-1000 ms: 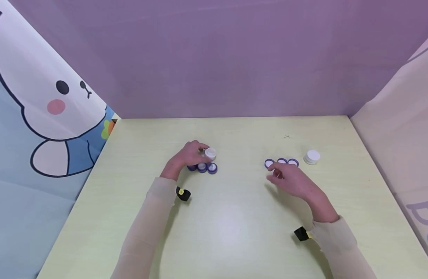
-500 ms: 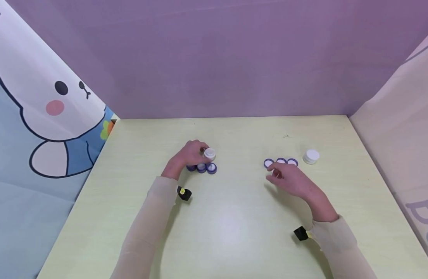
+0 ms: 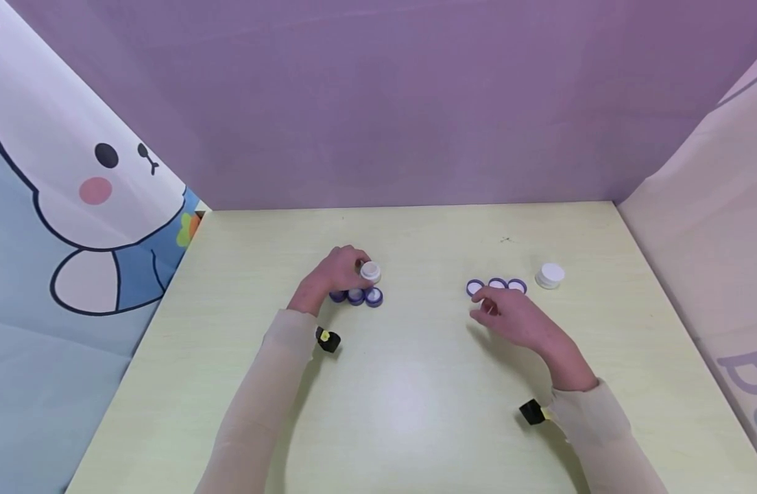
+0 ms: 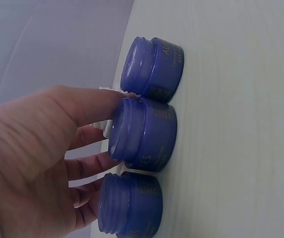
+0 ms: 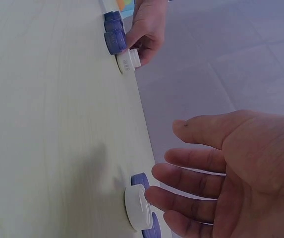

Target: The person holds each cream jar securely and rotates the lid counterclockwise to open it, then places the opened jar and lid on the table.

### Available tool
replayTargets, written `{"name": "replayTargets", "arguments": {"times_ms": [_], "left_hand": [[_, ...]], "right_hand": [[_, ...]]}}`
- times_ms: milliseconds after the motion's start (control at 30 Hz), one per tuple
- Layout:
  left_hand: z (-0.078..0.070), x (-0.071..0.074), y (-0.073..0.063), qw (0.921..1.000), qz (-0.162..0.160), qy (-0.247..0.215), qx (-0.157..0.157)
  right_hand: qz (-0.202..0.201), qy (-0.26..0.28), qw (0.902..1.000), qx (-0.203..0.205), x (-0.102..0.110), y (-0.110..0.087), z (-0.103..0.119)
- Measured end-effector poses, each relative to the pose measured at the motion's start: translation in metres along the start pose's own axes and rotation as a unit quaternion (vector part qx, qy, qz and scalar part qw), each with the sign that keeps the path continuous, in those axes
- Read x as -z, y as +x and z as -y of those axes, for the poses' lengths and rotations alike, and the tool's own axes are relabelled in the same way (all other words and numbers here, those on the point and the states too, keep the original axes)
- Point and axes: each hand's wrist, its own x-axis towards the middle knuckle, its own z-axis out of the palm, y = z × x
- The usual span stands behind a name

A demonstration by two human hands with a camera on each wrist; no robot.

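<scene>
My left hand (image 3: 340, 269) grips a small lidless white jar (image 3: 371, 272) between thumb and fingers. The right wrist view shows that white jar (image 5: 126, 61) at the table surface. In front of it are three open blue-purple jars (image 3: 356, 296), standing close together in a row; the left wrist view shows the middle jar (image 4: 144, 134) and its screw neck. My right hand (image 3: 511, 317) hovers over the table with relaxed fingers, holding nothing. Close to those fingers lies a white lid (image 5: 138, 208), mostly hidden in the head view. Three purple-rimmed lids (image 3: 497, 283) lie just beyond, partly covered.
A short white cylindrical piece (image 3: 550, 276), perhaps stacked lids, sits right of the purple-rimmed lids. The pale tabletop (image 3: 403, 398) ends at a purple backdrop (image 3: 415, 103), with cloth panels on both sides. A black wrist camera (image 3: 532, 412) sits by the right sleeve.
</scene>
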Motion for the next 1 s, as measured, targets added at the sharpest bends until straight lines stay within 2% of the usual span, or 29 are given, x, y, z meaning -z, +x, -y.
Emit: {"name": "replayTargets", "arguments": {"times_ms": [367, 533, 667, 800, 1000], "left_hand": [[-0.001, 0.001, -0.001, 0.9999, 0.007, -0.005, 0.007], [-0.001, 0.005, -0.007, 0.9998, 0.007, -0.017, 0.010], [-0.002, 0.011, -0.018, 0.9995, 0.004, -0.023, 0.022], [-0.006, 0.019, -0.033, 0.9991, -0.018, -0.031, 0.023], [-0.013, 0.028, -0.054, 0.9968, -0.053, -0.059, -0.010]], "right_hand": [[0.006, 0.002, 0.9999, -0.008, 0.000, 0.000, 0.000], [0.001, 0.001, 1.0000, -0.007, 0.002, -0.001, 0.000], [0.003, 0.010, 0.9998, -0.014, 0.003, -0.003, -0.002], [-0.005, 0.004, 0.9999, -0.014, 0.004, -0.005, -0.004], [-0.045, 0.005, 0.9989, -0.009, 0.014, -0.007, -0.004]]}}
